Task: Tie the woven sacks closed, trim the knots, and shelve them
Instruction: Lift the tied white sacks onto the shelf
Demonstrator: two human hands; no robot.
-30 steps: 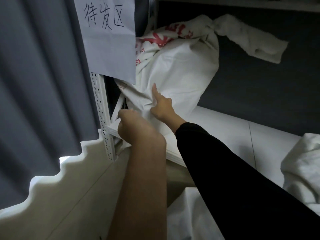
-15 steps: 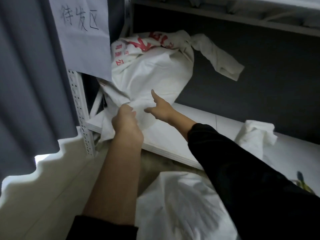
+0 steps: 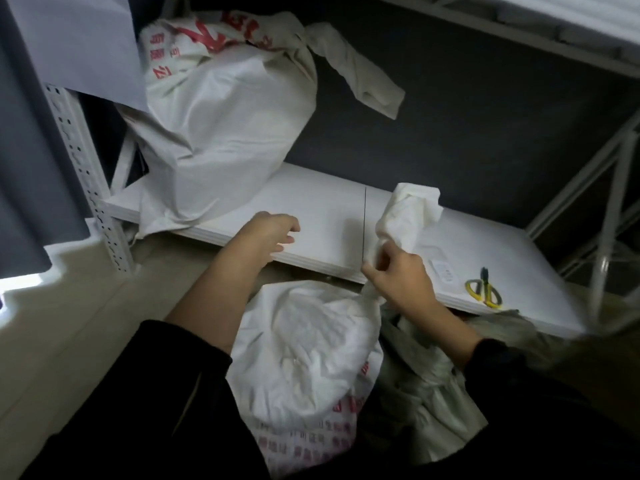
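Note:
A white woven sack with red print (image 3: 221, 109) stands knotted at the left end of the white shelf board (image 3: 311, 209), its loose tail hanging to the right. A second white sack (image 3: 311, 344) sits on the floor in front of the shelf. My right hand (image 3: 401, 278) grips its gathered neck, and the tail (image 3: 412, 213) stands up above my fist. My left hand (image 3: 266, 237) hovers over the shelf's front edge, fingers apart and holding nothing. Yellow-handled scissors (image 3: 483, 289) lie on the shelf to the right.
A perforated white upright (image 3: 86, 174) carries the shelf on the left, with a paper sign (image 3: 79, 39) above it. Diagonal braces (image 3: 602, 216) close the right end. Another pale sack (image 3: 440, 393) lies on the floor under my right forearm. A grey curtain (image 3: 20, 133) hangs at the left.
Both hands have left the shelved sack and drawn back. My right hand has taken hold of the floor sack's neck. The view has swung right and down, bringing the scissors into sight.

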